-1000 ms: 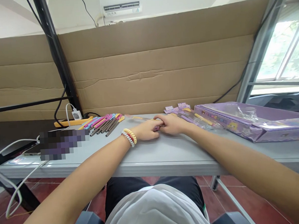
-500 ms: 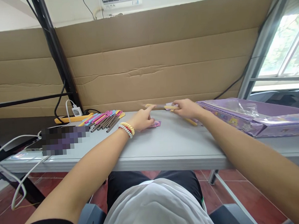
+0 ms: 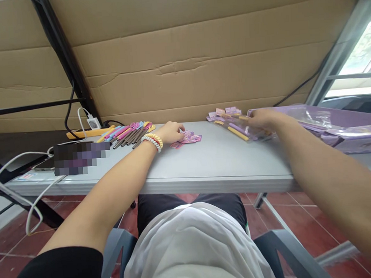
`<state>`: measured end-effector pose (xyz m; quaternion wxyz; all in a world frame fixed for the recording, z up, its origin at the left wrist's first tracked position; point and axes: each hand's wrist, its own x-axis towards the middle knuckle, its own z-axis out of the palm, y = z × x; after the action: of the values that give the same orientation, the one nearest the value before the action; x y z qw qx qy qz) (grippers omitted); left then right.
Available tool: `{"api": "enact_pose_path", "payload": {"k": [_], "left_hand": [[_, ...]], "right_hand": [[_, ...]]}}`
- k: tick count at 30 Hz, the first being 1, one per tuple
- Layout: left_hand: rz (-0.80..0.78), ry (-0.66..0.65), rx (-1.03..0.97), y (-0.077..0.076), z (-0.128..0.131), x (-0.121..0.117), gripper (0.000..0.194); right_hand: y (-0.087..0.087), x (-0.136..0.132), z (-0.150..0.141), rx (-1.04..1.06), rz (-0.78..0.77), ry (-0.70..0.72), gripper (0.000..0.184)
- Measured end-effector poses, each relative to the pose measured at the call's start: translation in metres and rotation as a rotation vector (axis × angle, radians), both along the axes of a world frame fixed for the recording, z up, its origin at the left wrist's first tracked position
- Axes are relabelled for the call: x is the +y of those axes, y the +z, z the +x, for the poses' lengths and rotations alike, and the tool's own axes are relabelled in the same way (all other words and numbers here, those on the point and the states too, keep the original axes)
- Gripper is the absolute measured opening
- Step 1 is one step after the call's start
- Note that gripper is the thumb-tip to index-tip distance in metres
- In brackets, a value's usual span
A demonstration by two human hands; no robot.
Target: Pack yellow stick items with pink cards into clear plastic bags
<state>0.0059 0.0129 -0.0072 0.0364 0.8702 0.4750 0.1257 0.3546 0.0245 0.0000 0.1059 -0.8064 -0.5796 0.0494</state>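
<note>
My left hand (image 3: pixel 171 133), with bead bracelets at its wrist, rests at the edge of small printed pink cards (image 3: pixel 190 138). Its fingers are bent and apart, touching the cards. Further right, my right hand (image 3: pixel 264 119) is closed over a pile of back scratchers (image 3: pixel 235 131) with yellow and purple handles, some in clear wrapping with pink cards at their far end. A yellow-handled one seems to lie in its fingers, though blur and wrapping hide the grip. Loose back scratchers (image 3: pixel 130 133) with coloured claw heads and metal shafts lie left of my left hand.
On the right stands a purple printed box (image 3: pixel 358 145) with clear plastic on it. A blurred-out device (image 3: pixel 80 158) with white cables (image 3: pixel 12 156) sits at the left. Cardboard (image 3: pixel 183 51) walls off the back of the grey table (image 3: pixel 206 167).
My right hand has moved right with a back scratcher, over to the pile beside the box. My left hand has drawn in its pointing finger and bent over the cards. The view has tilted down.
</note>
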Motion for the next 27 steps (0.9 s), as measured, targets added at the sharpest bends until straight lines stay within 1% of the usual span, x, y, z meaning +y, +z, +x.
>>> {"api": "enact_pose_path", "payload": {"k": [1,3,5,7,11,13,15,17,19,21,23,27], "left_hand": [[0.001,0.002,0.032,0.001,0.0,0.0,0.04],[-0.003,-0.002,0.071,0.0,0.0,0.002,0.04],[-0.014,-0.003,0.096,-0.001,-0.002,0.006,0.04],[-0.031,0.006,0.107,-0.004,-0.004,0.012,0.04],[-0.04,0.04,0.105,-0.006,-0.008,0.018,0.042],[-0.039,0.052,0.103,-0.005,-0.011,0.018,0.042],[-0.05,0.061,0.099,-0.005,-0.012,0.017,0.043],[-0.064,0.069,0.106,-0.005,-0.014,0.016,0.043],[-0.079,0.072,0.124,-0.004,-0.014,0.016,0.042],[-0.099,0.073,0.138,-0.004,-0.015,0.015,0.041],[-0.112,0.071,0.142,-0.004,-0.015,0.015,0.041],[-0.123,0.082,0.131,-0.004,-0.016,0.014,0.042]], "right_hand": [[-0.003,0.002,-0.001,0.016,-0.041,0.009,0.064],[-0.006,0.002,-0.006,0.005,-0.066,0.052,0.078],[-0.007,0.001,-0.011,-0.038,-0.052,0.112,0.082],[-0.006,-0.001,-0.016,-0.08,-0.004,0.137,0.078],[0.002,-0.008,-0.025,-0.137,0.122,0.072,0.057],[0.005,-0.013,-0.028,-0.105,0.211,0.056,0.046],[0.009,-0.018,-0.027,-0.025,0.322,0.032,0.038],[0.013,-0.022,-0.024,0.042,0.443,-0.012,0.032],[0.017,-0.025,-0.017,0.058,0.547,-0.073,0.03],[0.022,-0.026,-0.008,0.049,0.609,-0.158,0.032],[0.026,-0.027,0.001,0.04,0.603,-0.235,0.034],[0.028,-0.029,0.02,-0.019,0.462,-0.3,0.042]]}}
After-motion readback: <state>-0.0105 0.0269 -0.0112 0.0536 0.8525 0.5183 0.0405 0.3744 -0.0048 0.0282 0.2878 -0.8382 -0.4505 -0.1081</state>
